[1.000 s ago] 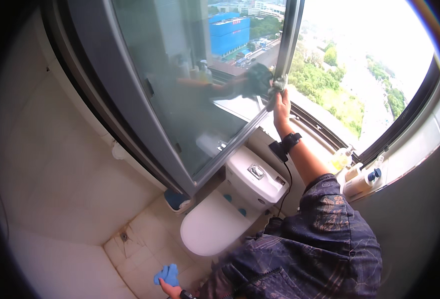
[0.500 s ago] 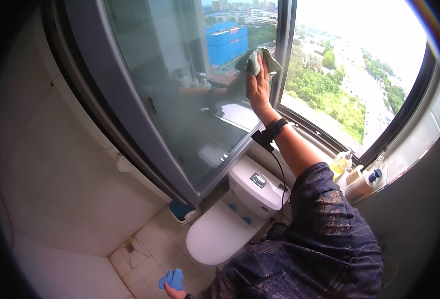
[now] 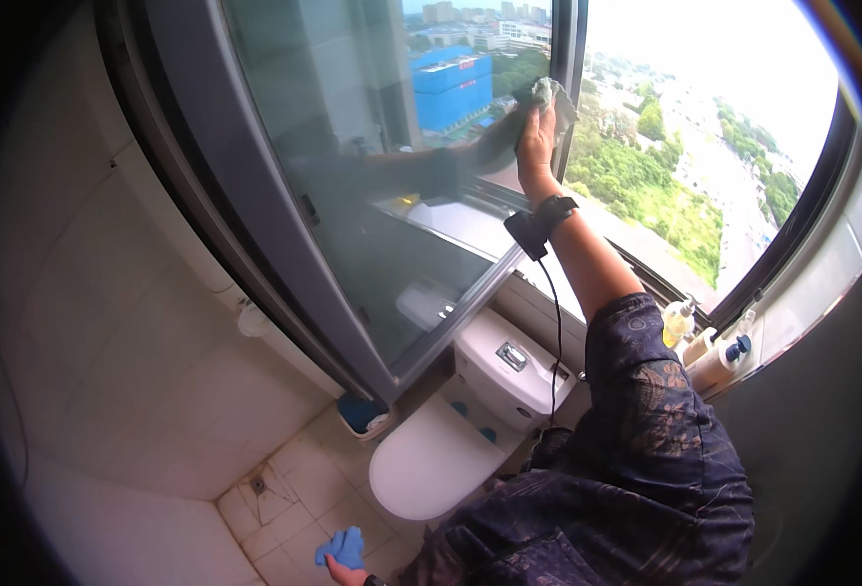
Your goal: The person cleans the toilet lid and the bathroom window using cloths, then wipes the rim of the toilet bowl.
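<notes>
My right hand [image 3: 536, 146] reaches up and presses a pale green cloth [image 3: 544, 94] against the glass of the tilted-open window sash [image 3: 362, 210], near its upper right frame. The fingers lie over the cloth, and the arm is mirrored in the pane. Low in the view, my left hand [image 3: 338, 569] hangs over the floor with a crumpled blue cloth [image 3: 343, 547] gripped in it. On my right wrist sits a black band with a small box [image 3: 526, 234], from which a cable runs down.
Below the sash stands a white toilet [image 3: 431, 459] with its lid down. A small bin [image 3: 364, 418] is beside it. Pump bottles [image 3: 719, 363] line the sill [image 3: 758, 337] at the right. The sash's lower corner [image 3: 389, 386] juts over the toilet area. A floor drain [image 3: 258, 484] shows in the tiles.
My right hand has moved slightly up and right with the green cloth, toward the sash's edge. The whole view has shifted a little. My left hand still holds the blue cloth.
</notes>
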A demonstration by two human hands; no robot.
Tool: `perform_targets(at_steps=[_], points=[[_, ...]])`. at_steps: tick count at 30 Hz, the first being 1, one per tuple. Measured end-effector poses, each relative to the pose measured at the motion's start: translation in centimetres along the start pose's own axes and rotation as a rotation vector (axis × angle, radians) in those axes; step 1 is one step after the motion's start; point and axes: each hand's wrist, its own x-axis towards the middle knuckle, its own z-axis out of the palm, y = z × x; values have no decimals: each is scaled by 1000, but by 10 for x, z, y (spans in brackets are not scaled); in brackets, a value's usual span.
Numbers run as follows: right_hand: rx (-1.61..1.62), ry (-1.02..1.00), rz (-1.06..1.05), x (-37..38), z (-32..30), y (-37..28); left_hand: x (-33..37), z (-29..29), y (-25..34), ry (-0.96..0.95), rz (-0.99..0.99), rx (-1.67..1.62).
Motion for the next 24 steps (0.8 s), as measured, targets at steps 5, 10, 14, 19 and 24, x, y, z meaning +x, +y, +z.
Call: perform_targets(at_steps=[5,10,14,19,24], points=[[-77,-54,-138,-26,12,-76,7,14,4,72,-23,82],[-68,-105,-212,-49,26,-137,6,21,12,-31,53,256],[-80,-131,-277,-61,32,-171,4,20,18,-14,-117,-55],[-52,-157,-399,-71,41,-209,25,-31,-7,-192,72,67],[-57,-223,-505,-80,43,-237,30,-26,-2,-199,47,-32]])
